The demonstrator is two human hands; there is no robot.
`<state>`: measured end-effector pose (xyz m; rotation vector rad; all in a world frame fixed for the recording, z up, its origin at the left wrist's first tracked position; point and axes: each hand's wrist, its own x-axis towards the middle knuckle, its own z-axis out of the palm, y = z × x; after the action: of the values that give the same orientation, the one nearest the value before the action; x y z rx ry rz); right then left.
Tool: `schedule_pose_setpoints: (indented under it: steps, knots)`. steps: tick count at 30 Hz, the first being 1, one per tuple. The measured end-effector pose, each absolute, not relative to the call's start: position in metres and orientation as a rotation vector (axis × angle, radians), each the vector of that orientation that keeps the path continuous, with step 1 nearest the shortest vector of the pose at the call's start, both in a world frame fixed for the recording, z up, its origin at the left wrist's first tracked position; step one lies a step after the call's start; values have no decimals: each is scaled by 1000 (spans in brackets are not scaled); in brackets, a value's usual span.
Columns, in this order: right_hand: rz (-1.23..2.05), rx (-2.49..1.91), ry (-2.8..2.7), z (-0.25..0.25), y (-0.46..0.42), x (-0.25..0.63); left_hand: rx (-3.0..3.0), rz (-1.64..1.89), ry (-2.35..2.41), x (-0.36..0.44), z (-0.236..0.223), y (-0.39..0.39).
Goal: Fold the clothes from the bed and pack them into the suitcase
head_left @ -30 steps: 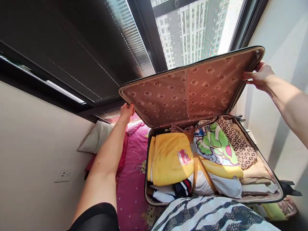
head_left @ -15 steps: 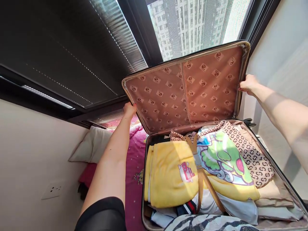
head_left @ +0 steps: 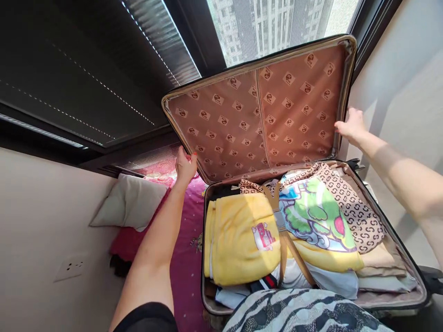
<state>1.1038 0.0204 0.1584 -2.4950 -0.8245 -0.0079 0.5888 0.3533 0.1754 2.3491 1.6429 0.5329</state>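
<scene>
The lining (head_left: 249, 120) is dusty pink with dark brown emblems; the folded towel (head_left: 238, 240) yellow with a pink print; the straps (head_left: 274, 200) tan; the sheet (head_left: 188, 276) magenta, pale-dotted; the pillow (head_left: 134, 198) pale grey.

Setting: a home, apparently a bedroom beside a window (head_left: 284, 37).
Evidence: pink cartoon-print bedding (head_left: 188, 281) at 7 o'clock; pale pillow (head_left: 129, 203) between 8 and 9; wall socket (head_left: 71, 267) at 8; dark blind (head_left: 86, 60) at 10; tall buildings (head_left: 263, 23) outside at 1; open suitcase (head_left: 294, 110) of folded fabrics (head_left: 242, 235) spanning 12 to 5.
</scene>
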Motion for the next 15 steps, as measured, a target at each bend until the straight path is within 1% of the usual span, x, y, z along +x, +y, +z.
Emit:
schedule_pose_setpoints:
  steps: [2,4,6,8,11,13,15]
  knots:
    - [44,-2422,-939,144,-27,1058,2584,526,1357,550,145,282]
    - [-53,-2362,-1170,121,-85,994,2748,404,1099,507,106,197]
    - [-84,-2337,-1423,92,-142,921,2793,243,1001,471,66,114]
    - [-71,-2381,-1548,64,-186,855,2763,105,1021,453,36,50]
    - [-8,-2566,-1559,34,-214,798,2668,-91,1214,456,16,6]
    - [72,-2697,-1499,24,-213,790,2620,-204,1283,467,18,3]
    - [158,-2758,-1459,20,-207,794,2601,-243,1289,477,25,7]
